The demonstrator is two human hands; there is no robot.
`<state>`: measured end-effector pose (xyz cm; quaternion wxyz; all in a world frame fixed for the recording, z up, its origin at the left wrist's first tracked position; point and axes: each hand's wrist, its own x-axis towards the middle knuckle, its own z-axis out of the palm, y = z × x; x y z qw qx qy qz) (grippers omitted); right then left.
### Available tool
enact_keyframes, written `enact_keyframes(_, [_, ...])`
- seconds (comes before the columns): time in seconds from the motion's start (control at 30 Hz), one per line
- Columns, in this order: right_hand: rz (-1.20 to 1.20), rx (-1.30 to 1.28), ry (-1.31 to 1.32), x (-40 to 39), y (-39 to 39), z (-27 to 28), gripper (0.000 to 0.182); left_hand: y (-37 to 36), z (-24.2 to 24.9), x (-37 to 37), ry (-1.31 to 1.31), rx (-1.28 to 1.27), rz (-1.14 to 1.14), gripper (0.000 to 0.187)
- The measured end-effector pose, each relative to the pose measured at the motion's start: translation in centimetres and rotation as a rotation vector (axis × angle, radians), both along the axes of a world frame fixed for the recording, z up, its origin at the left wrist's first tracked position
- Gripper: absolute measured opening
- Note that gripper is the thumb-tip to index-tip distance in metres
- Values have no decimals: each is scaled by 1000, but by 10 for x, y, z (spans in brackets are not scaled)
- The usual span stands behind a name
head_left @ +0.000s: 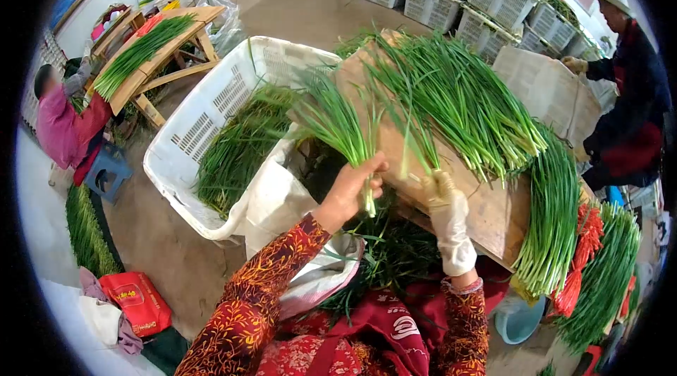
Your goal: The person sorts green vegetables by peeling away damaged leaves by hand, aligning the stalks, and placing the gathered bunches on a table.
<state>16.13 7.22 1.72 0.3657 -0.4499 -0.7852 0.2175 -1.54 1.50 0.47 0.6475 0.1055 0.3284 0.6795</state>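
Observation:
My bare left hand is closed round a bunch of garlic chives, white stem ends down and leaves fanning up beside the white crate. My right hand, in a pale glove, pinches the stem ends of a few chives over the wooden board. A large pile of chives lies across the board, stems toward the lower right. Another thick bundle hangs over the board's right edge. Below my hands, loose dark leaves lie near a white sack.
A white plastic crate with leaves stands left of the board. Red ties and more chives are at right, above a blue bucket. One person stands right; another sits left. Stacked crates line the back.

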Motion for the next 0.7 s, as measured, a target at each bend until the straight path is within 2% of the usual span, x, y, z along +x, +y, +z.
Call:
enact_keyframes(0.07, [56, 148, -251, -9, -13, 9, 15, 2, 7, 13, 68, -7, -63, 22])
enact_keyframes(0.17, [134, 404, -218, -17, -20, 5, 11, -2, 1, 22, 204, 17, -97, 23])
enact_keyframes(0.27, [152, 390, -282, -14, -26, 3, 12, -5, -2, 21, 290, -25, -147, 23])
enact_keyframes(0.33, [140, 331, -224, -12, -24, 2, 12, -9, -5, 17, 187, -88, -152, 22])
enact_keyframes(0.4, [159, 236, -50, -12, -21, 10, 12, -7, -12, 16, 64, -68, -150, 19])
enact_keyframes(0.43, [186, 118, -99, -7, -18, 2, 22, -7, -10, 17, 47, -65, -152, 18])
enact_keyframes(0.47, [195, 119, -95, -7, -20, 1, 22, -5, -9, 19, 29, -61, -157, 17])
enact_keyframes(0.53, [263, -467, 129, -8, -25, 3, 25, -1, -13, 23, -29, 4, -178, 14])
enact_keyframes(0.57, [251, -538, 190, -8, -24, -6, 32, 0, -15, 23, -31, 21, -188, 13])
enact_keyframes(0.6, [254, -536, 187, -5, -22, -1, 32, 0, -16, 24, -35, 38, -198, 12])
enact_keyframes(0.67, [312, -720, 32, 2, -18, 11, 37, -2, -15, 24, 7, 16, -171, 11])
enact_keyframes(0.7, [186, -726, 50, 3, -14, 9, 42, -3, -14, 24, 51, -9, -148, 9])
